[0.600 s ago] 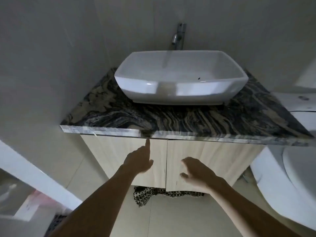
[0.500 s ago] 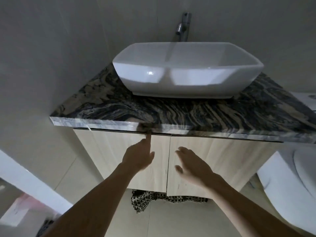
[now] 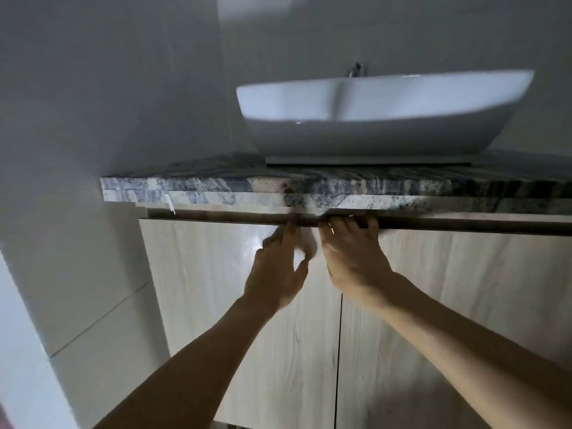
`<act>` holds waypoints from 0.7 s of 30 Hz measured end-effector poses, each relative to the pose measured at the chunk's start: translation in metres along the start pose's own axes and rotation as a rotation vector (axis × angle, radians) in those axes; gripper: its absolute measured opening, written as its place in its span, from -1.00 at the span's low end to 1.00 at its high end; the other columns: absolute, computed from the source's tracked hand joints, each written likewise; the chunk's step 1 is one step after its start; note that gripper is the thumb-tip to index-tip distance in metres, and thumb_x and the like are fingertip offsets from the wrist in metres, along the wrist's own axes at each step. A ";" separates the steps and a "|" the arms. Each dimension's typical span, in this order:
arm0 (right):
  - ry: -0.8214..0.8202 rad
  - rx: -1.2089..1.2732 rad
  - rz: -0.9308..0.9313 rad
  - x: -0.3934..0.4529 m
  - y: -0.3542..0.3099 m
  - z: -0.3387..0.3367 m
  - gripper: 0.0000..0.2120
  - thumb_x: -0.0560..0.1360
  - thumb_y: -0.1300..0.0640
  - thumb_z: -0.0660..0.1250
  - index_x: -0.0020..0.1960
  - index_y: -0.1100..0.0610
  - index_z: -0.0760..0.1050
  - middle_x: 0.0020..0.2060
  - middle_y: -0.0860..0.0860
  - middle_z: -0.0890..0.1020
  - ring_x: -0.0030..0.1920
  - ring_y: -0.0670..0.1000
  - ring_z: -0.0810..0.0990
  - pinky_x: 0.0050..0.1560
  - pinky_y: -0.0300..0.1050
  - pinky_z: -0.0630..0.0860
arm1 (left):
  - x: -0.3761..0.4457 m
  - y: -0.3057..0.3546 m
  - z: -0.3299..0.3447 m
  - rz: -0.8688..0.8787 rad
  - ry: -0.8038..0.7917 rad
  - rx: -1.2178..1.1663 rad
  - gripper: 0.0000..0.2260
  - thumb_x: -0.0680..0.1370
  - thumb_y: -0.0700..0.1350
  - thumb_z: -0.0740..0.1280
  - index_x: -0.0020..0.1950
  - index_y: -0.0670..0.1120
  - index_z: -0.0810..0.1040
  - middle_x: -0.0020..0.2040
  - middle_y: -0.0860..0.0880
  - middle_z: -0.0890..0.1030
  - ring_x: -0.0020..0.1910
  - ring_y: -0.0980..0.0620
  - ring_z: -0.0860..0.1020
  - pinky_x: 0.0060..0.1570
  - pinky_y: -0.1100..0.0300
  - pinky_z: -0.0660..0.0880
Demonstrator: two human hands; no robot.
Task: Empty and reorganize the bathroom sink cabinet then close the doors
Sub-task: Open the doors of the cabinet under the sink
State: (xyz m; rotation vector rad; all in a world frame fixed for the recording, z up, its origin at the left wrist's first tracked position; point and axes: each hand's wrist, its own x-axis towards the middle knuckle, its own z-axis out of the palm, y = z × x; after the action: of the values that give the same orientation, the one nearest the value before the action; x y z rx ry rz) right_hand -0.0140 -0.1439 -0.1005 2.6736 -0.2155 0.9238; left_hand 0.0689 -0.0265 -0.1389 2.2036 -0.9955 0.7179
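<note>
The sink cabinet fills the lower view, and both pale wood doors look closed. The left door (image 3: 216,305) and the right door (image 3: 448,289) meet at a dark centre seam. My left hand (image 3: 278,270) lies against the left door's upper corner next to the seam. Its index finger stretches up to the door's top edge, and its other fingers are blurred. My right hand (image 3: 353,258) is on the right door's upper corner. Its fingers hook over the top edge into the dark gap under the countertop (image 3: 216,187). The cabinet's inside is hidden.
A white vessel sink (image 3: 371,119) stands on the dark veined stone countertop, with a metal tap (image 3: 356,71) just visible behind it. A grey tiled wall (image 3: 77,243) closes off the left side, close to the cabinet.
My view has dropped low and moved close to the cabinet front. Both hands have risen from the door faces to the top edges of the doors by the centre seam.
</note>
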 end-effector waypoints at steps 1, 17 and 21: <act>0.028 -0.023 0.001 0.002 -0.002 -0.003 -0.53 0.35 0.32 0.39 0.26 0.24 0.46 0.16 0.15 0.55 0.21 0.18 0.51 0.32 0.30 0.24 | -0.001 0.000 0.004 -0.012 0.007 0.000 -0.38 0.53 -0.06 0.34 0.52 -0.03 0.14 0.26 -0.08 0.51 0.22 -0.10 0.49 0.13 -0.05 0.53; -0.016 -0.019 0.035 0.000 -0.020 -0.015 -0.73 0.53 0.24 0.23 0.23 0.21 0.39 0.11 0.09 0.58 0.14 0.12 0.55 0.36 0.15 0.19 | -0.072 0.044 0.030 -0.322 -0.187 0.052 -0.08 0.47 0.16 0.38 0.55 -0.11 -0.17 0.56 -0.15 -0.21 0.55 -0.16 0.01 0.49 -0.13 0.10; -0.022 0.034 -0.030 -0.002 -0.018 -0.028 -0.82 0.51 0.17 0.25 0.11 0.16 0.42 0.02 0.05 0.62 0.04 0.11 0.58 0.21 0.07 0.26 | -0.074 0.055 0.021 -0.367 -0.146 0.008 0.00 0.41 0.22 0.42 0.55 -0.12 -0.17 0.54 -0.18 -0.17 0.53 -0.20 0.07 0.46 -0.18 0.15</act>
State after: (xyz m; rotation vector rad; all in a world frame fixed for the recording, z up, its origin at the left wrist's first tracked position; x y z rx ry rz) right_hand -0.0270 -0.1178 -0.0850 2.7112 -0.1652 0.8971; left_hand -0.0123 -0.0369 -0.1863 2.3820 -0.6262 0.3991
